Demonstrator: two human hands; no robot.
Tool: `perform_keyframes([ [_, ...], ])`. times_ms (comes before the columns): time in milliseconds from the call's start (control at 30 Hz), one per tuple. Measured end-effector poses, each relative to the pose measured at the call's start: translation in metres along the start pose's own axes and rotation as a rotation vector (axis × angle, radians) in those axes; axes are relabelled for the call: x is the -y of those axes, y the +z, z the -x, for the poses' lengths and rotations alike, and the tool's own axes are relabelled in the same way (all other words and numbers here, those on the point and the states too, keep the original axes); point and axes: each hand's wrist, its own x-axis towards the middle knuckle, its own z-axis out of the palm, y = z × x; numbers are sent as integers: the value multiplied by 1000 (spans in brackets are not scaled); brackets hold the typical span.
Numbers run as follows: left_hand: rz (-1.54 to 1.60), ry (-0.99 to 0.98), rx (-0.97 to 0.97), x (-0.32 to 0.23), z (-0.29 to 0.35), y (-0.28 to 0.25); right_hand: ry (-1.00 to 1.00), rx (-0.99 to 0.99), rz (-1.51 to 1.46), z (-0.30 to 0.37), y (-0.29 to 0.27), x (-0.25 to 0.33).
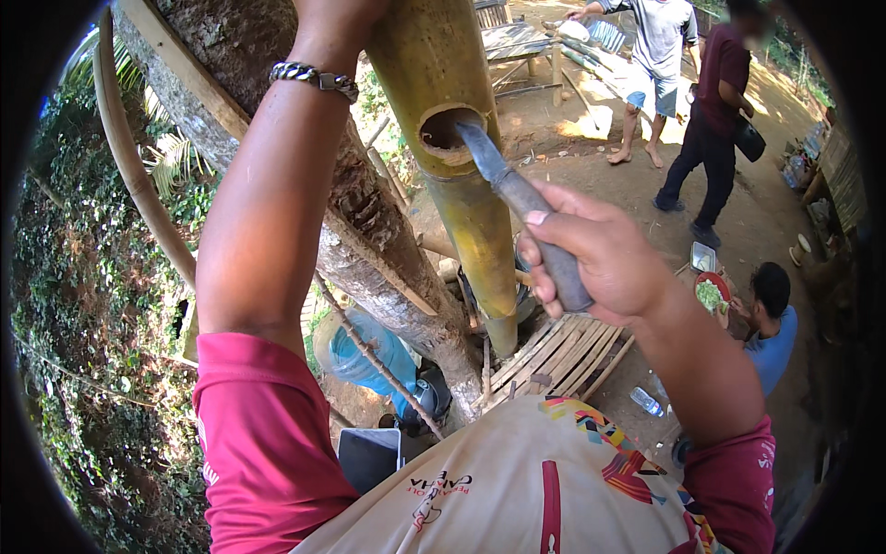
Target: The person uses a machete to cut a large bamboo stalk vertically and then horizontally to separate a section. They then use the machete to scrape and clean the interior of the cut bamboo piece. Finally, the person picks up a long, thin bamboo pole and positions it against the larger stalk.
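A thick yellow-green bamboo stem (434, 83) rises in front of me, with an oval hole (441, 132) cut into its side just above a joint. My right hand (604, 254) is wrapped round the dark handle of a knife (494, 168). The grey blade points up and to the left, its tip at the hole's right edge, partly inside. My left arm reaches up along the left of the bamboo, a chain bracelet on its wrist. Only the base of my left hand (340, 11) shows at the top edge, next to the bamboo; its fingers are out of sight.
A leaning tree trunk (355, 203) stands behind my left arm. Below are a slatted bamboo platform (563, 355), a blue translucent container (360, 355) and a plastic bottle (646, 402). Two people stand at the upper right; another sits by a red bowl (712, 277) of greens.
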Motion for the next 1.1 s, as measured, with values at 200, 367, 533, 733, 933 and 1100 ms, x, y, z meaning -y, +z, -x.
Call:
perform_keyframes([
  [200,49,44,72,10,-4,2,29,16,-408,-36,18,-34],
  [367,58,31,111,4,-3,-1,116,-21,-507,-39,43,-30],
  [533,23,18,39,5,0,3,93,-26,-617,-78,51,-30],
  [733,14,21,49,-5,9,4,124,16,-815,-61,66,-34],
  [933,54,26,121,-6,7,2,45,78,-920,-85,73,-38],
  [1100,32,48,60,-2,6,5,123,335,-1068,-68,41,-52],
])
